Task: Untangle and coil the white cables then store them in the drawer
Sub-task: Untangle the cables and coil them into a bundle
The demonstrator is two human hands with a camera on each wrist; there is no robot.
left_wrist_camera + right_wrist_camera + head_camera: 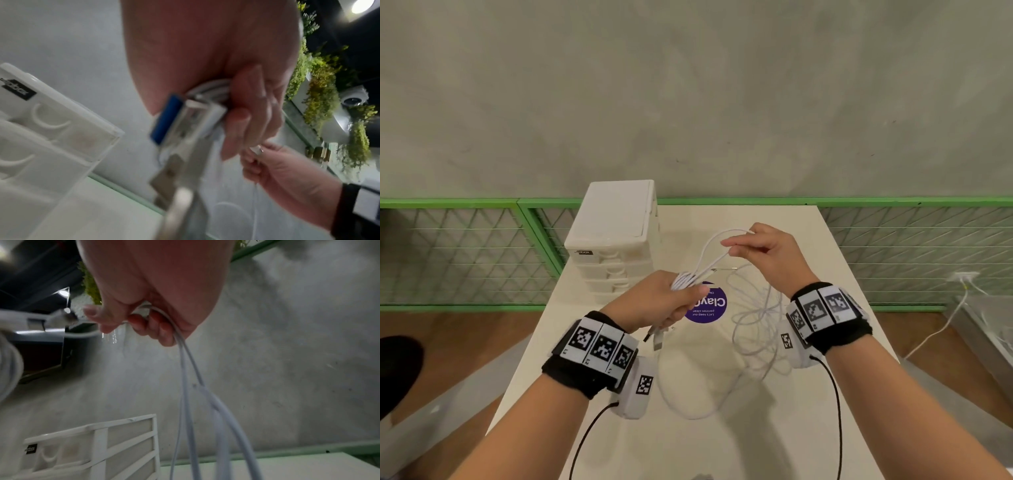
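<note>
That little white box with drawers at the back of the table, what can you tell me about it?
The drawer unit is a small white plastic cabinet standing upright on the table, at its far left corner near the green mesh railing. It has a flat lidded top, a small dark label at the front, and stacked translucent drawers with curved scooped handles, all shut. Neither hand touches it, and no cable rests on it.

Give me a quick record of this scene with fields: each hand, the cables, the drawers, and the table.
left hand: grips a bundle of white cable, plugs dangling below
right hand: pinches a loop of cable raised above the table
loose cable: tangled heap lying on the table
drawer unit: white, far left of table, drawers closed
table: pale top with a purple round sticker
</note>
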